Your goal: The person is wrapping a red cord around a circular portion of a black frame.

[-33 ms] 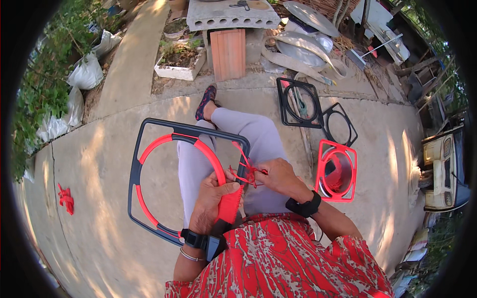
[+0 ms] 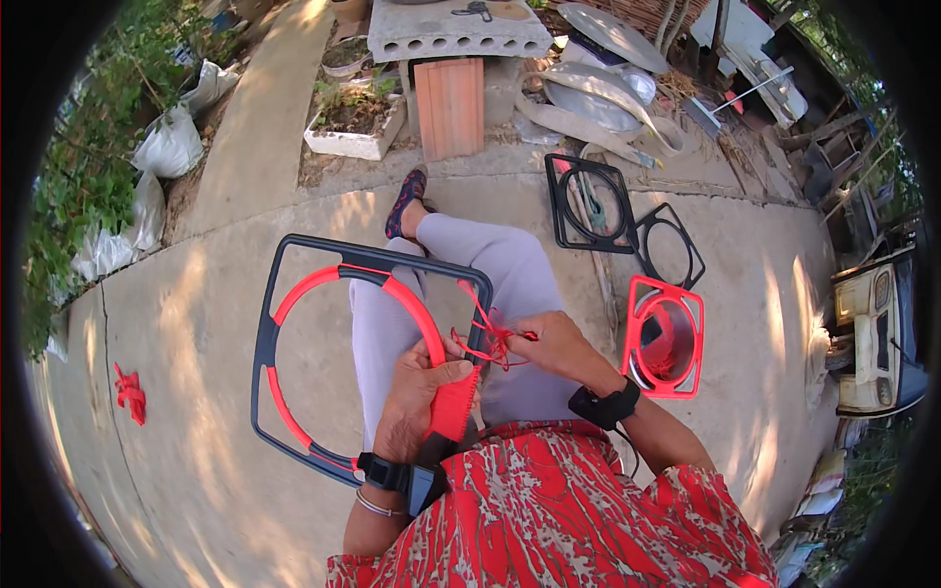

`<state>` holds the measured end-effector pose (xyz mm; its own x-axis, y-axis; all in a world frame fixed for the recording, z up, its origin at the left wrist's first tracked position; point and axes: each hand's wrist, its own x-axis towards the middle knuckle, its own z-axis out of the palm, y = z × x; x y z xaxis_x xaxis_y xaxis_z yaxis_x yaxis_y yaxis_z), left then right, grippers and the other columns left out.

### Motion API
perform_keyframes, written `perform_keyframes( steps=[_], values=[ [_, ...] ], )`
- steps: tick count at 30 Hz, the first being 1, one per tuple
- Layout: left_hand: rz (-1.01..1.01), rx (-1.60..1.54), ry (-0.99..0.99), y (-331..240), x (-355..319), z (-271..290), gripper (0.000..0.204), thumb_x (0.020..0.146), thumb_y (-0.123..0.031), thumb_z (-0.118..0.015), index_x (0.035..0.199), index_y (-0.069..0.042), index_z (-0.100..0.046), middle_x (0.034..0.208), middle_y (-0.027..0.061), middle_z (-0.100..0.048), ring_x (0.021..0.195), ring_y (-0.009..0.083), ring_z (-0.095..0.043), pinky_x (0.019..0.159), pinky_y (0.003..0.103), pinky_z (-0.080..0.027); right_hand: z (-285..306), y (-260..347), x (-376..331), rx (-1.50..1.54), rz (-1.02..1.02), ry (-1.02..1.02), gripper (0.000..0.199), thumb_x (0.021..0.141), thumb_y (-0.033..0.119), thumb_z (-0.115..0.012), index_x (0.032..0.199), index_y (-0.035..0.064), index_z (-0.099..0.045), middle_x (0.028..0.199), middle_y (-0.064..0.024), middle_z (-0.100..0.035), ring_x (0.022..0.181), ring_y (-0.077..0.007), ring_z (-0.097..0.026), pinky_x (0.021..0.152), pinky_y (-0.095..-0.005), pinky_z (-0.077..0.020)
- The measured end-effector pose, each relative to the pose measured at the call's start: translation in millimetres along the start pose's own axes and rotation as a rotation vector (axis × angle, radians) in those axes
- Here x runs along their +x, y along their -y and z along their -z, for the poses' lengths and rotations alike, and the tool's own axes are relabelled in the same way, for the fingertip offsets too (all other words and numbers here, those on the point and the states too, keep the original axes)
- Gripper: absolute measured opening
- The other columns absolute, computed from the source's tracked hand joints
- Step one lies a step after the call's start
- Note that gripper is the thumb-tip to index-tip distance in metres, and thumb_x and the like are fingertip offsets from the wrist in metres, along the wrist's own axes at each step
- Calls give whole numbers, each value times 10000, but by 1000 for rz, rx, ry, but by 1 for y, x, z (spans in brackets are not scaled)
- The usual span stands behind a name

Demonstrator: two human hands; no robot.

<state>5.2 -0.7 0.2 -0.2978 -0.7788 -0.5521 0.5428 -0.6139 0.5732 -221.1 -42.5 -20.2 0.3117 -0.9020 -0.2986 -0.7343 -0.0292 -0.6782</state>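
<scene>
A black square frame with a round ring inside (image 2: pixel 268 323) rests across my lap, its ring partly wrapped in red. My left hand (image 2: pixel 420 382) grips the ring's right side, thumb laid over the red wrapping. Below that thumb hangs a red strip with a toothed edge (image 2: pixel 453 407). Just right of the frame, my right hand (image 2: pixel 554 345) is closed on a tangle of thin red cord (image 2: pixel 495 340). The cord runs from the frame's right side to my fingers. What else the right fingertips pinch is partly hidden.
Two more black frames (image 2: pixel 561 201) lie on the concrete ahead to the right. Nearer stands a red frame (image 2: pixel 632 333) over a round metal container. A red bundle (image 2: pixel 129 394) lies on the floor at left. A concrete block slab (image 2: pixel 461 44) and a planter (image 2: pixel 353 145) stand ahead.
My right hand has shifted slightly right, away from the frame, and the red cord tangle is drawn out a little with it. My left hand holds its place.
</scene>
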Motion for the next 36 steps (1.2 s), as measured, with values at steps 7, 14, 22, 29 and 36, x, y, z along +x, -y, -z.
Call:
perform_keyframes(
  steps=[7, 14, 22, 29, 36],
  values=[
    [5, -11, 0, 4, 3, 5, 216, 777, 81, -664, 925, -20, -544, 790, 134, -620, 617, 249, -652, 510, 377, -583, 44, -34, -53, 653, -440, 28, 213, 878, 231, -674, 733, 89, -613, 561, 74, -455, 447, -12, -329, 403, -202, -245],
    [3, 34, -15, 3, 3, 2, 229, 780, 76, -663, 952, -19, -546, 775, 131, -622, 595, 243, -648, 490, 366, -570, 27, -52, -56, 668, -288, -286, 139, 865, 197, -684, 865, 61, -656, 603, 64, -488, 498, -26, -409, 441, -216, -319],
    [41, 49, -27, 1, 0, 3, 232, 794, 61, -656, 979, -10, -535, 751, 140, -624, 567, 237, -635, 498, 349, -557, 16, 15, -42, 47, 329, -248, 216, 834, 198, -697, 1023, 99, -662, 666, -38, -590, 594, -130, -561, 527, -278, -402],
    [7, 32, -31, 2, 0, 2, 218, 806, 55, -653, 969, -12, -524, 731, 134, -604, 560, 235, -622, 496, 348, -547, 28, -16, -64, -77, 259, 109, 186, 818, 294, -682, 931, 146, -684, 787, -95, -665, 684, -281, -616, 607, -386, -471],
    [26, 8, -27, -3, -8, -2, 209, 810, 34, -653, 965, -13, -521, 740, 154, -618, 557, 258, -627, 493, 355, -540, 75, -42, -114, 538, -146, 58, 213, 850, 114, -654, 1051, 52, -689, 821, -31, -679, 749, -110, -617, 697, -259, -472]
  ],
)
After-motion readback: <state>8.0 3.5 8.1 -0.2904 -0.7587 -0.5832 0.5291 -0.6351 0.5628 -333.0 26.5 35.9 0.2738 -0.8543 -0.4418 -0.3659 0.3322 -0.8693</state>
